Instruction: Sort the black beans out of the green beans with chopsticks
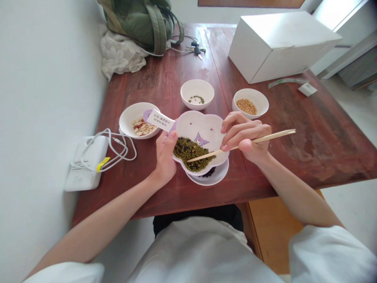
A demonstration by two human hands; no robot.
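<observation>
Nut pieces (pixel 143 127) are contained in the leftmost bowl (pixel 125 118) on the desk (pixel 118 188). The labelled handle (pixel 160 120) is seen partly in front of this bowl; by it, the long axis of the lobed dish (pixel 188 125) is set from far left to near right, the handle end being directed away and left. The dish is held by the left grip (pixel 166 155), closed on its left rim at the handle root. It is positioned above a lower bowl (pixel 220 175); contact between the two cannot be determined. The dish is judged light, stiff and smooth; it should be held at the handle root and kept steady, since the mixed beans (pixel 188 149) could easily be spilled. Wooden chopsticks (pixel 275 136) are held about mid-length by the right grip (pixel 250 135), fingers closed around them. Their tips are directed left and slightly toward the near desk edge, among the beans; their long axis is set nearly crosswise. They are judged light and rigid. Yellow beans (pixel 246 107) are contained in the right bowl (pixel 262 103) beyond.
</observation>
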